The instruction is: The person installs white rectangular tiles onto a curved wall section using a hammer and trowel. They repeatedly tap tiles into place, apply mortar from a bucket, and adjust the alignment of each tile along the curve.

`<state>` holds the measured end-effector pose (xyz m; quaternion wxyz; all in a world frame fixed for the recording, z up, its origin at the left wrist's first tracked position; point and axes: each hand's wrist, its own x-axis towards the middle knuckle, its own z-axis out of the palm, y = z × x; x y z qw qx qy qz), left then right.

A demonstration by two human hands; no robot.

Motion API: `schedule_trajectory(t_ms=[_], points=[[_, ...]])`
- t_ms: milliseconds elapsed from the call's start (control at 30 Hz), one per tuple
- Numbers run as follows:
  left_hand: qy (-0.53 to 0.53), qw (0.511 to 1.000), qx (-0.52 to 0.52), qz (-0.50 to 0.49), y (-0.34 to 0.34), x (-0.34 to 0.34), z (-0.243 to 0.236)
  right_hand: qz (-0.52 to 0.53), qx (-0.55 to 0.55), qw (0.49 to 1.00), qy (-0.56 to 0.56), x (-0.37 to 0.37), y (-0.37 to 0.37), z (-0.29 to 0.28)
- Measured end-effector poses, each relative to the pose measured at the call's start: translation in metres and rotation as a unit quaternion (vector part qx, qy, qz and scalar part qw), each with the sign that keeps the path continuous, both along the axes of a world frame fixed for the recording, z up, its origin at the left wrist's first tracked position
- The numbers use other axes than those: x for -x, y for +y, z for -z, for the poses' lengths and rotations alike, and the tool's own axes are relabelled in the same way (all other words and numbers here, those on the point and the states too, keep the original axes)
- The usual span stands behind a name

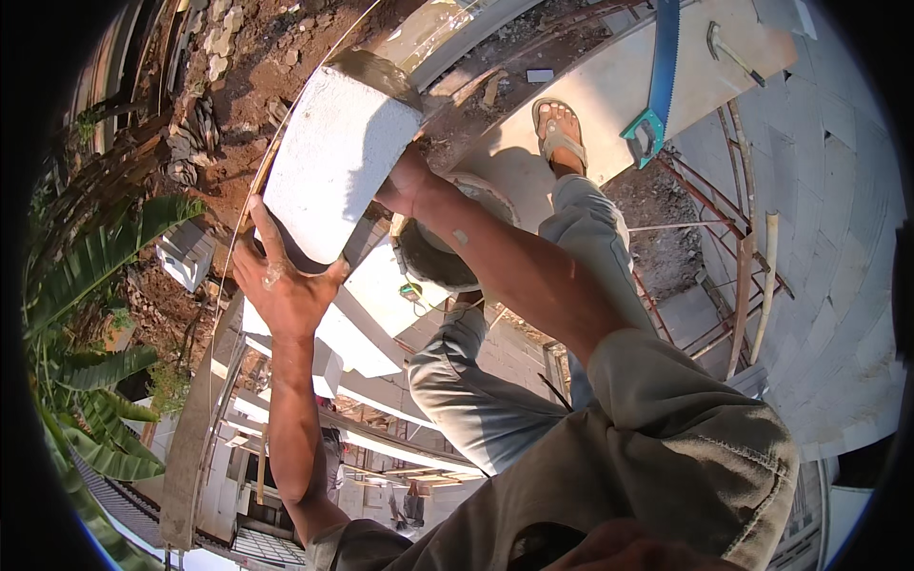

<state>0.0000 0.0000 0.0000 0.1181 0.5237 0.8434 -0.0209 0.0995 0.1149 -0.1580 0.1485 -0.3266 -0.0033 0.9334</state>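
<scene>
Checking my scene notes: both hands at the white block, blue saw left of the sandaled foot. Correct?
No: the head view shows the blue saw lying right of the sandaled foot. The left hand and right hand are at the white block, as noted.

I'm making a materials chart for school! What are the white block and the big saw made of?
White block: perhaps lightweight concrete; its face looks matte, chalky and slightly grainy.

Saw blade: probably metal with a blue coating, since it's thin, flat and toothed.

Saw handle: likely molded plastic, being thick, rounded and teal.
</scene>
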Motion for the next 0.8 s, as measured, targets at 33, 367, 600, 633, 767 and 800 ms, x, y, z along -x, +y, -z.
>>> schedule_trajectory(t_ms=[33, 367, 600, 633, 767, 800], points=[[0.012, 1.0, -0.008, 0.018, 0.007, 0.011, -0.002, 0.018, 0.003, 1.0, -0.019, 0.013, 0.001, -0.007], [0.057, 0.989, -0.123, 0.053, 0.053, 0.025, 0.08, 0.172, 0.018, 0.985, 0.017, 0.046, 0.029, 0.025], [0.003, 0.994, -0.103, 0.022, 0.094, 0.04, 0.092, 0.119, -0.022, 0.993, 0.006, 0.05, 0.053, 0.045], [-0.013, 0.994, -0.103, 0.02, 0.102, 0.042, 0.094, 0.146, -0.027, 0.989, 0.027, 0.049, 0.055, 0.039], [-0.029, 0.993, -0.105, 0.036, 0.126, 0.052, 0.111, 0.138, -0.069, 0.987, 0.046, 0.042, 0.068, 0.009], [-0.039, 0.993, -0.102, 0.052, 0.135, 0.052, 0.115, 0.124, -0.082, 0.989, 0.017, 0.037, 0.072, 0.005]])
